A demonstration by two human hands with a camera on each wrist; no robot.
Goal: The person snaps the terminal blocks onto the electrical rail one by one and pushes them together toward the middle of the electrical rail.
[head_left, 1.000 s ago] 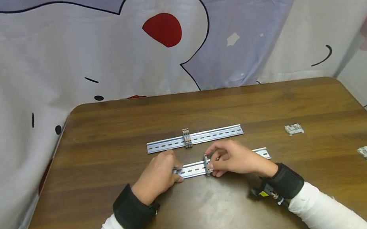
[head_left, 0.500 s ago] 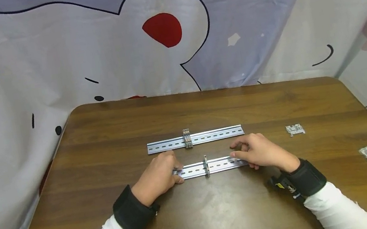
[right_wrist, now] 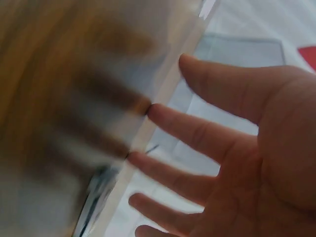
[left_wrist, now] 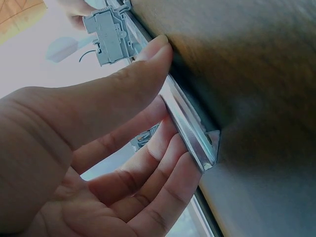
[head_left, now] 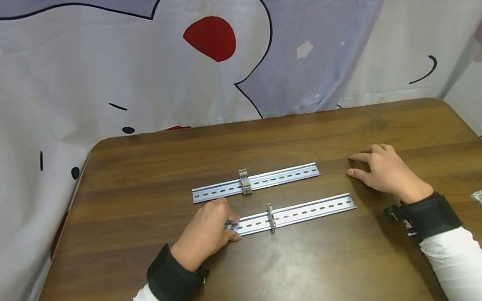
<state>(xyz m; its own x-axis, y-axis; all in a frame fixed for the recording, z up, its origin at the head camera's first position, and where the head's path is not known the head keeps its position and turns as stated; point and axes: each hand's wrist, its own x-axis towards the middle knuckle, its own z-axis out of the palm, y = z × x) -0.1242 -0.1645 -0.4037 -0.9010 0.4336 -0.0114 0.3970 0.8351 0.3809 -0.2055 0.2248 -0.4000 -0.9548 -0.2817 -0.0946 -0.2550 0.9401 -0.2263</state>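
Below centre, the nearer rail (head_left: 314,214) with 1 module (head_left: 272,218) is being pinched by the left hand (head_left: 206,229); at right, the right hand (head_left: 383,171) is being held fingers spread. Rail skewing is being risked through slackened pinching.

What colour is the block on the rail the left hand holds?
Grey; the block shows best in the left wrist view.
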